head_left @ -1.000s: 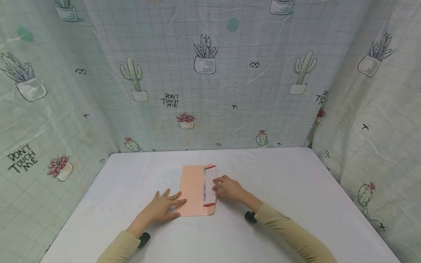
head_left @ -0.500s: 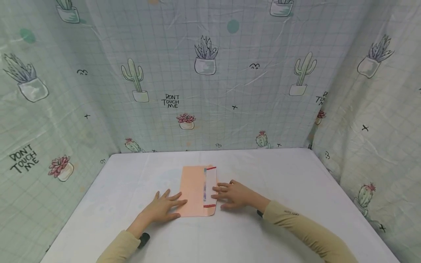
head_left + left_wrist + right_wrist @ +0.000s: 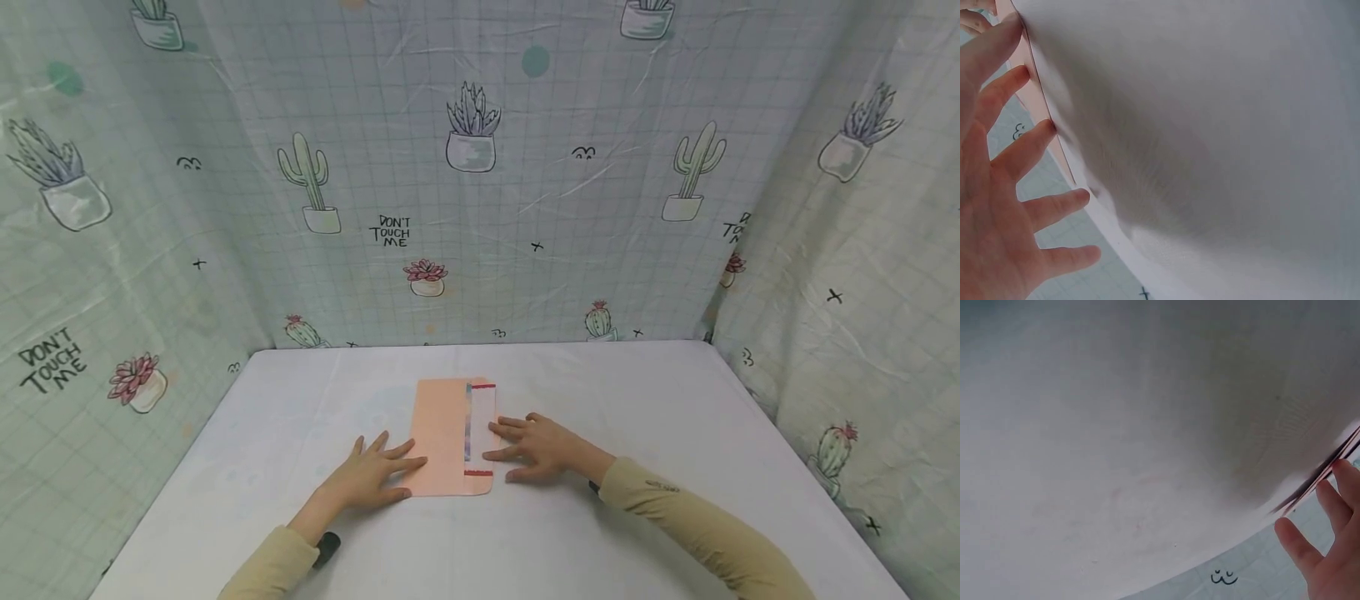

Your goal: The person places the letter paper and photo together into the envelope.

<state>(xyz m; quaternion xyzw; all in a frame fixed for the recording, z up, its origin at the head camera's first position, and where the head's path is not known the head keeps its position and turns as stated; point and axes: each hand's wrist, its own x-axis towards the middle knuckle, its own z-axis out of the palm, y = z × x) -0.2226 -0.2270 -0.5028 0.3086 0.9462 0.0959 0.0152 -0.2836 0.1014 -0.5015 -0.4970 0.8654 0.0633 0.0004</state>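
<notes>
A flat peach rectangle, perhaps a booklet or folder [image 3: 438, 425], lies on the white table in the head view. Along its right side runs a white strip [image 3: 482, 408] with red bands at both ends and a narrow bluish patterned band on its left. My left hand [image 3: 367, 475] has its fingers spread, their tips resting on the peach piece's left edge. On the other side, my right hand [image 3: 543, 447] lies with extended fingers, the tips touching the strip's right edge. In the left wrist view, fingertips [image 3: 1044, 128] meet the peach edge. Only part of the right hand shows in its wrist view.
A white table [image 3: 360, 554] stretches around both hands. Behind and beside it hang pale cloth sheets [image 3: 495, 208] printed with cacti. Dark wrist-worn devices sit under the sleeves, one by the left wrist [image 3: 326, 550].
My right hand has gone from bent fingers at the strip's edge to extended fingers, shifting slightly right and nearer. The white strip now sits straighter. The left hand stays in place.
</notes>
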